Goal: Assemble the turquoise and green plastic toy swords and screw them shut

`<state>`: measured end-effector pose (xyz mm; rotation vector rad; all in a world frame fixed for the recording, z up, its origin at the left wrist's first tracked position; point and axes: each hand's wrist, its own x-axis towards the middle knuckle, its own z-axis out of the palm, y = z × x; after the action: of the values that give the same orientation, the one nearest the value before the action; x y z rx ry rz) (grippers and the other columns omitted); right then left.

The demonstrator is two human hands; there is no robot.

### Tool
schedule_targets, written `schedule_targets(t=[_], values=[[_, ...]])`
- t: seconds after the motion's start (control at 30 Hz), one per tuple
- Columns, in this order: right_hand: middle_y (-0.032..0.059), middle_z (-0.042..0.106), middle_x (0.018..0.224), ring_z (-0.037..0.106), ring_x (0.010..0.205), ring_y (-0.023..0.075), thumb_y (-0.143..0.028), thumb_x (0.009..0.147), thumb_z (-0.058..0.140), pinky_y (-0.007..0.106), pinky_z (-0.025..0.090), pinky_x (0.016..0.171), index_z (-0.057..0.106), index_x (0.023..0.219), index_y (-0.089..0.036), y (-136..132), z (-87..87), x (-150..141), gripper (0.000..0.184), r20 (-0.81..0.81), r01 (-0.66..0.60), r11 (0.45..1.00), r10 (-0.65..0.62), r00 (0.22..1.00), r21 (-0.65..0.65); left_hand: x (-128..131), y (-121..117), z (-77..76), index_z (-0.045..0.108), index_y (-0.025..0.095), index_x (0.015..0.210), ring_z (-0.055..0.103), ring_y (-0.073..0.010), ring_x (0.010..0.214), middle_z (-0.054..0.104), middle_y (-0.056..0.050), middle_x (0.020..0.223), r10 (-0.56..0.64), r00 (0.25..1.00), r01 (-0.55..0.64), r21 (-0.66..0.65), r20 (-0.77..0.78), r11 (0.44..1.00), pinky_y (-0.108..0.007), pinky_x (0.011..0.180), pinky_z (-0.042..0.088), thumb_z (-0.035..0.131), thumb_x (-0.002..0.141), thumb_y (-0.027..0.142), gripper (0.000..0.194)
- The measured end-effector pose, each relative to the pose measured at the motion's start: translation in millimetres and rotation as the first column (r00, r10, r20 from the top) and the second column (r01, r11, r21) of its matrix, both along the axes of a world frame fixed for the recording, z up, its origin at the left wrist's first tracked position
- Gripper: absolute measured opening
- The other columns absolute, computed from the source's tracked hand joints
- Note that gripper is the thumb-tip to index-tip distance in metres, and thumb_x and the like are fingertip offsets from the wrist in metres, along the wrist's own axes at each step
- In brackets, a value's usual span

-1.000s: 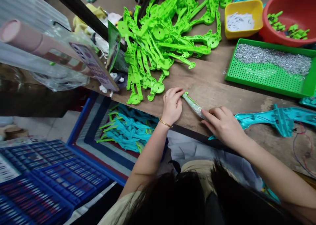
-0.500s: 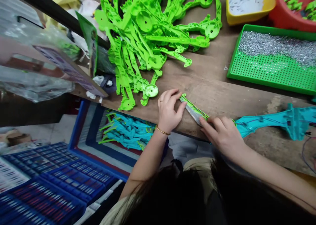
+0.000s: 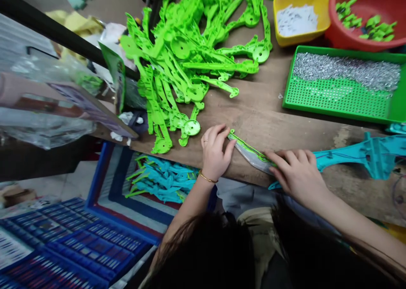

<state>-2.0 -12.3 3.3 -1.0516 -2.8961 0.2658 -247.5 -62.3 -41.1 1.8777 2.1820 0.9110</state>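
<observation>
A long teal plastic toy piece (image 3: 358, 155) lies on the wooden bench (image 3: 272, 124), ending in a narrow grey and green blade (image 3: 250, 153) at its left. My left hand (image 3: 215, 151) presses its curled fingers on the blade's tip. My right hand (image 3: 296, 174) lies over the middle of the piece, fingers pressed down on it where blade meets teal body.
A heap of bright green plastic parts (image 3: 190, 52) fills the bench's far left. A green tray of small metal screws (image 3: 342, 81), a yellow tub (image 3: 300, 14) and a red bowl (image 3: 364, 14) stand at the far right. Blue crates (image 3: 72, 246) and teal parts (image 3: 161, 179) sit below the bench.
My view has shifted slightly. My left hand slid a little along the blade tip, and my right hand moved right along the piece, baring more of the blade.
</observation>
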Motion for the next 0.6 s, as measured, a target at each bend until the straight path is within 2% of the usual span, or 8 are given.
schedule_targets(t=[0.13,0.2,0.37,0.6], values=[[0.0099,0.065,0.115,0.052,0.099,0.0255,-0.028,0.096,0.047,0.041,0.035,0.091,0.059,0.128,-0.021,6,5.6,-13,0.035,-0.022,-0.08,0.996,0.079,0.997,-0.027,0,-2,0.2,0.068,0.03,0.116,0.045,-0.0251,0.132,0.059,-0.006,0.134,-0.265,0.963,0.265,-0.001,-0.057,0.964,-0.05,0.111,0.035,0.047,0.093,0.017,0.033],[0.0103,0.065,0.116,0.053,0.1,0.026,-0.032,0.097,0.045,0.042,0.034,0.093,0.059,0.128,-0.021,7,5.3,-22,0.035,-0.029,-0.087,0.996,0.087,0.996,-0.022,-1,-2,0.3,0.069,0.031,0.114,0.046,-0.024,0.131,0.061,-0.005,0.132,-0.339,0.94,0.338,-0.026,-0.033,0.941,-0.05,0.111,0.036,0.044,0.092,0.014,0.037],[0.0093,0.067,0.109,0.054,0.099,0.0261,-0.035,0.098,0.044,0.042,0.034,0.092,0.062,0.124,-0.022,10,0.9,-37,0.034,-0.013,-0.069,0.997,0.069,0.998,-0.042,-3,0,-0.1,0.071,0.03,0.109,0.047,-0.0222,0.13,0.064,-0.003,0.127,-0.346,0.937,0.348,-0.03,0.039,0.937,-0.049,0.111,0.038,0.044,0.092,0.014,0.036],[0.0068,0.067,0.101,0.055,0.094,0.0242,-0.034,0.099,0.042,0.043,0.031,0.096,0.064,0.118,-0.024,14,1.4,-40,0.031,0.014,-0.095,0.996,0.094,0.995,0.006,1,0,2.1,0.071,0.028,0.109,0.047,-0.0248,0.128,0.065,-0.006,0.125,-0.354,0.933,0.351,-0.05,-0.069,0.935,-0.051,0.111,0.035,0.047,0.09,0.014,0.033]])
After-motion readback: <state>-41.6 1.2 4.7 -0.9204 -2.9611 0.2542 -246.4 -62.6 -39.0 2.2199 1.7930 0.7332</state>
